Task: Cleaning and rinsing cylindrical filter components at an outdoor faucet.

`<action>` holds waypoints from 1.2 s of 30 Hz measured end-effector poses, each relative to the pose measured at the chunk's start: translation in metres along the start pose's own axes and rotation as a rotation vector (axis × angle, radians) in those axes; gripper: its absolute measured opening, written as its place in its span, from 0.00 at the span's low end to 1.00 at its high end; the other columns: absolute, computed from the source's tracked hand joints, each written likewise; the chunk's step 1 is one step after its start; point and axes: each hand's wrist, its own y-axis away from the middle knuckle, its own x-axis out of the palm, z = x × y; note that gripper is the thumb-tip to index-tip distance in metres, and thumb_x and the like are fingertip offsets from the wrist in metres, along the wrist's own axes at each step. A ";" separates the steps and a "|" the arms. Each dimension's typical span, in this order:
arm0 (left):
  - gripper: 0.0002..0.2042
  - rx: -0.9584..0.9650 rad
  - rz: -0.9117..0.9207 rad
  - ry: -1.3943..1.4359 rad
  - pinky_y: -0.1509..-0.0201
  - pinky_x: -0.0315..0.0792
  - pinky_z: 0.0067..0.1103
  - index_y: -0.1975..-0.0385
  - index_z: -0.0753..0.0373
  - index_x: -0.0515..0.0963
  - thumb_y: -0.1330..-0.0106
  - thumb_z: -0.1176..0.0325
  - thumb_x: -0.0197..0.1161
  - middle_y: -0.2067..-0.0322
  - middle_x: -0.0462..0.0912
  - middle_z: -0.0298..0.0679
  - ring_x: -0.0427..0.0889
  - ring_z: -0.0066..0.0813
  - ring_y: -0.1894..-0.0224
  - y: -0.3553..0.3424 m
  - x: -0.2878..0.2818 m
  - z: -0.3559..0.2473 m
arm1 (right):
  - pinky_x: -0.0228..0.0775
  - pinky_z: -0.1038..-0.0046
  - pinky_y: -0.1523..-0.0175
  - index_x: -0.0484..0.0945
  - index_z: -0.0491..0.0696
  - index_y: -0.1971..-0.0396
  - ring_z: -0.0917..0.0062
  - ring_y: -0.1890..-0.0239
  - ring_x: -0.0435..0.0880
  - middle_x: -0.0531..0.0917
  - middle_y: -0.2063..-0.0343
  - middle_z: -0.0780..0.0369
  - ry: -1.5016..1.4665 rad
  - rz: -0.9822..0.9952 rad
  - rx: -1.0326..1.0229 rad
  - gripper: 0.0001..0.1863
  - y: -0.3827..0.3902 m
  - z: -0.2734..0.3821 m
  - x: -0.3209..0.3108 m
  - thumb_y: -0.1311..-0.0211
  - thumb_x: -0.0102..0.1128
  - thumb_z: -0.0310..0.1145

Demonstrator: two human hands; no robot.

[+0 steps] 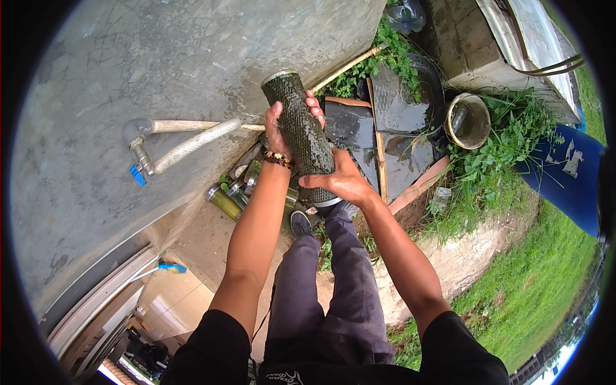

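Observation:
I hold a wet, dark grey-green cylinder with a mesh-like textured surface and pale rims at both ends. It is tilted, its top leaning left toward the wall. My left hand is wrapped around the upper part, thumb on the left side and fingertips showing on the right. Around the lower part curls my right hand, with its thumb across the front. Below the left wrist, several greenish cylinders with metallic ends lie on the ground by the wall.
On the left wall, a tap with a blue handle carries a pale hose. Beyond my hands lie wet dark slabs and wooden strips. A bucket stands right, near weeds and a blue plastic container.

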 end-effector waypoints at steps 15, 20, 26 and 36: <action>0.25 0.243 -0.271 -0.244 0.45 0.74 0.30 0.49 0.67 0.71 0.44 0.59 0.64 0.57 0.77 0.39 0.77 0.33 0.55 0.019 -0.025 -0.074 | 0.77 0.57 0.55 0.68 0.35 0.46 0.50 0.61 0.84 0.83 0.62 0.46 0.828 -0.330 -0.020 0.41 -0.009 0.023 0.052 0.63 0.75 0.35; 0.30 0.189 0.189 0.312 0.42 0.68 0.28 0.52 0.60 0.68 0.53 0.53 0.71 0.62 0.74 0.33 0.73 0.29 0.56 0.033 -0.039 -0.053 | 0.75 0.64 0.52 0.78 0.36 0.54 0.59 0.60 0.84 0.85 0.64 0.51 0.330 0.042 0.034 0.33 -0.010 0.029 0.033 0.65 0.76 0.34; 0.30 0.140 0.338 0.509 0.44 0.68 0.27 0.54 0.61 0.66 0.55 0.56 0.70 0.63 0.73 0.34 0.74 0.29 0.58 0.022 -0.022 -0.044 | 0.74 0.65 0.60 0.65 0.34 0.42 0.61 0.64 0.80 0.78 0.59 0.49 -1.103 0.498 0.319 0.45 0.002 -0.026 0.046 0.64 0.67 0.40; 0.24 -0.042 -0.221 -0.225 0.39 0.69 0.31 0.52 0.64 0.71 0.49 0.64 0.66 0.57 0.76 0.39 0.74 0.32 0.51 0.014 -0.023 -0.076 | 0.76 0.67 0.48 0.72 0.36 0.49 0.61 0.59 0.86 0.85 0.61 0.50 0.260 0.017 0.111 0.40 -0.026 -0.013 0.013 0.63 0.79 0.38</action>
